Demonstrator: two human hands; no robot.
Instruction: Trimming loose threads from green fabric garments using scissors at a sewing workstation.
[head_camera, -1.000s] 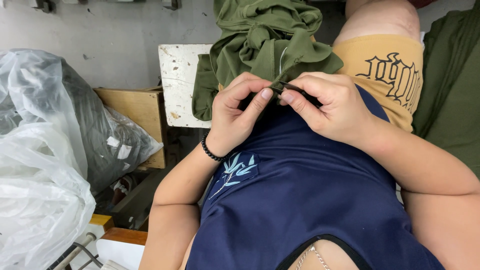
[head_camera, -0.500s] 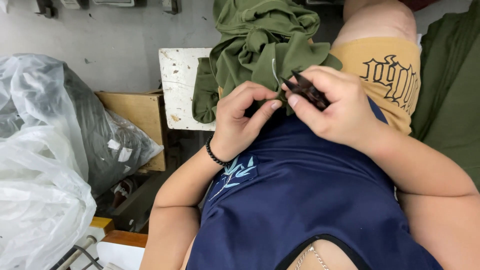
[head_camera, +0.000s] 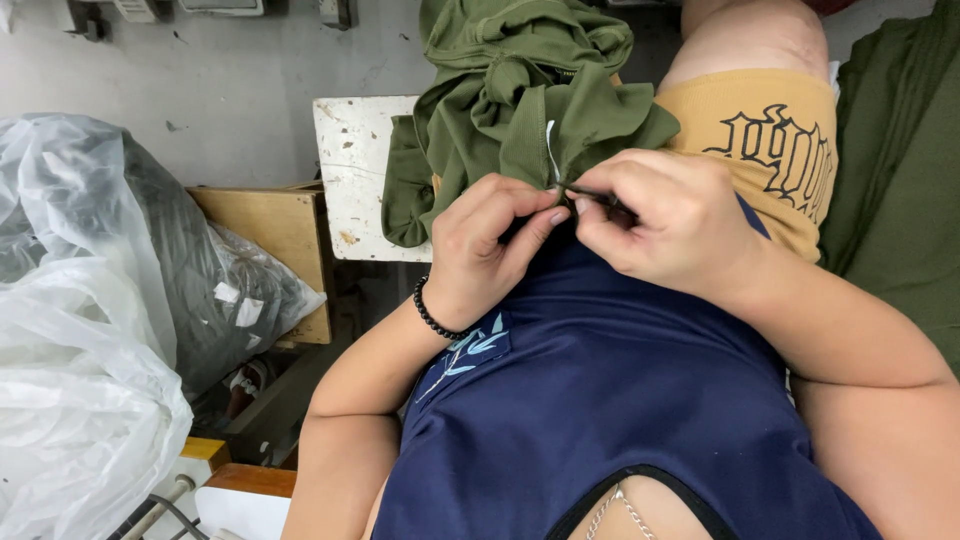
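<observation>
A crumpled olive green garment (head_camera: 520, 110) lies on my lap, above my navy shirt (head_camera: 600, 400). My left hand (head_camera: 490, 250), with a black bead bracelet on the wrist, pinches the garment's lower edge between thumb and fingers. My right hand (head_camera: 670, 225) is closed around a small dark cutting tool (head_camera: 600, 197). The tool's tip touches the fabric right beside the left fingertips. A short white thread or tag (head_camera: 550, 150) sticks up from the fabric just above that spot. Most of the tool is hidden in my fist.
Mustard yellow shorts (head_camera: 770, 150) cover my thigh. A white worn board (head_camera: 355, 170) and a wooden box (head_camera: 275, 240) stand to the left, next to large plastic bags (head_camera: 90, 330) of cloth. More dark green fabric (head_camera: 900, 180) hangs at the right.
My right hand has come down with the tool from a slightly raised position to the garment's edge. My left hand has shifted its pinch along the fabric to meet it.
</observation>
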